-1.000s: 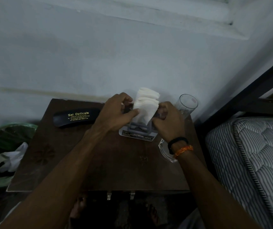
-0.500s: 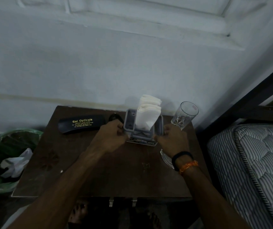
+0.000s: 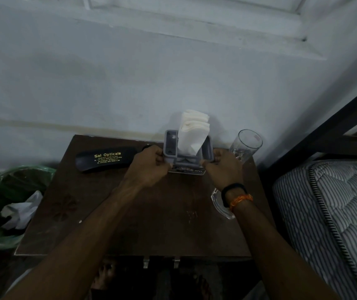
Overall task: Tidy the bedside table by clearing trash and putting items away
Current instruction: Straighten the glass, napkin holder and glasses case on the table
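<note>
Dim bedside table [image 3: 112, 224], both hands now gripping napkin holder [image 3: 187, 155] sides

A home bedroom. A quilted striped mattress [image 3: 335, 213] on a dark bed frame [image 3: 324, 135] stands just beside a small wooden desk [image 3: 151, 213]. Both sit against a plain painted wall [image 3: 130, 72].

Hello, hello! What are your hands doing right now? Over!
Left hand and right hand grip the grey napkin holder by its sides, at the table's back edge. Napkins upright inside. Glass close by right hand.
</note>
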A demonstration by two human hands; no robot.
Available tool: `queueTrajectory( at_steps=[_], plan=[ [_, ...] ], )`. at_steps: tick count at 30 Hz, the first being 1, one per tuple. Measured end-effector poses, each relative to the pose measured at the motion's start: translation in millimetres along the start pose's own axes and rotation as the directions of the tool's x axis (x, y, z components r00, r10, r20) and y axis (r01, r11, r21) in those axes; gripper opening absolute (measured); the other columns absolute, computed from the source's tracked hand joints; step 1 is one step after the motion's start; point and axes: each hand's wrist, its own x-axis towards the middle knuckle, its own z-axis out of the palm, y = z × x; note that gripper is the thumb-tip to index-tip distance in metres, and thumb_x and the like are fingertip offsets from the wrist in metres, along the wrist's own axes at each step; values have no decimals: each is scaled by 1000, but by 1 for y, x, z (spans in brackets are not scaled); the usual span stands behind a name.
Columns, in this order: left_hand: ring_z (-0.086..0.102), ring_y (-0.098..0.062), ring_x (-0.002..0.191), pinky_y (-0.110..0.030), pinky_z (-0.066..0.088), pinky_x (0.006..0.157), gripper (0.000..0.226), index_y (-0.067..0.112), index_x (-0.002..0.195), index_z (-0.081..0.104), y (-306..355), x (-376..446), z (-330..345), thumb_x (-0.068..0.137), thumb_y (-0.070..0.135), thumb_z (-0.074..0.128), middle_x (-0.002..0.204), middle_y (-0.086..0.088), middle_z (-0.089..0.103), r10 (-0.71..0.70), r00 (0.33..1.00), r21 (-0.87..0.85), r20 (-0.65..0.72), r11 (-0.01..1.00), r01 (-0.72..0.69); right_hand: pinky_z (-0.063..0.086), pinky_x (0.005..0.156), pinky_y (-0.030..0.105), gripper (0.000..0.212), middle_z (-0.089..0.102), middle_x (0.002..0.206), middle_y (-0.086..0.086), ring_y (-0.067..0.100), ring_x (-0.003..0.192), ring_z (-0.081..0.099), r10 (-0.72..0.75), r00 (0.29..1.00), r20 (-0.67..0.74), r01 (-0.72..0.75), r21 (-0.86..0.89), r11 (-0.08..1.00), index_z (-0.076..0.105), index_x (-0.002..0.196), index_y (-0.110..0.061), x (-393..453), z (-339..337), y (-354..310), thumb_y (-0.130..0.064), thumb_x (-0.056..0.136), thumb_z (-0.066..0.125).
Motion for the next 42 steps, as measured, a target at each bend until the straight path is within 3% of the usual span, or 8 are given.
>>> queueTrajectory(
  at_steps=[4,8,11,15,19,26,31,42],
  plan=[
    [57,1,80,-8,39,63,22,14,104,58,-1,1,0,86,18,70,86,13,59,-2,1000,12,-17,1000,3,48,66,25,19,69,87,1,18,83,63,-5,999,33,4,12,1000,65,93,-15,2,0,3,-28,82,73],
    [55,-5,76,-15,38,57,23,12,99,52,-3,-5,3,85,15,70,85,5,57,-26,997,86,-75,996,33,53,84,31,32,67,95,-1,15,89,62,91,995,35,-93,52,994,65,103,-14,2,-14,11,-25,76,78],
    [58,-10,80,-20,44,64,16,14,94,57,-7,-12,14,86,19,70,89,0,61,-14,1000,174,-13,985,16,53,84,28,16,72,86,-1,15,85,67,133,991,-23,-133,15,991,73,86,-18,2,-32,25,-29,76,78],
    [53,-13,104,-34,49,93,22,22,109,57,-14,-25,42,89,32,64,113,5,53,158,970,388,184,895,-219,56,80,32,15,74,79,3,21,80,69,149,984,-102,-153,-33,988,75,77,-15,2,-52,39,-29,80,71],
    [49,-23,115,-40,41,101,42,20,128,51,-34,-38,68,92,42,49,131,-4,48,278,917,571,287,718,-397,60,76,44,14,72,79,5,27,79,70,277,948,-155,-271,58,961,65,69,-20,6,-62,53,-30,79,65],
    [39,-28,140,-41,16,119,50,18,135,55,-66,-53,85,97,45,34,148,-11,46,347,913,671,215,626,-396,44,83,27,23,60,93,-1,19,94,56,386,912,-140,-333,295,895,58,93,-18,13,-69,59,-26,80,75],
    [27,-22,147,-38,11,122,51,24,142,48,-72,-53,87,98,44,36,155,-6,37,364,911,640,193,657,-398,44,102,31,97,54,129,2,18,120,52,339,935,-101,-269,420,867,38,143,-10,23,-54,58,-25,63,91],
    [15,-18,151,-40,9,122,55,31,150,32,-75,-47,92,98,47,29,162,-5,22,368,916,677,160,634,-374,45,90,21,97,50,139,4,13,115,50,278,924,-263,-114,504,856,39,141,-12,52,-30,65,-32,62,91]
  ],
)
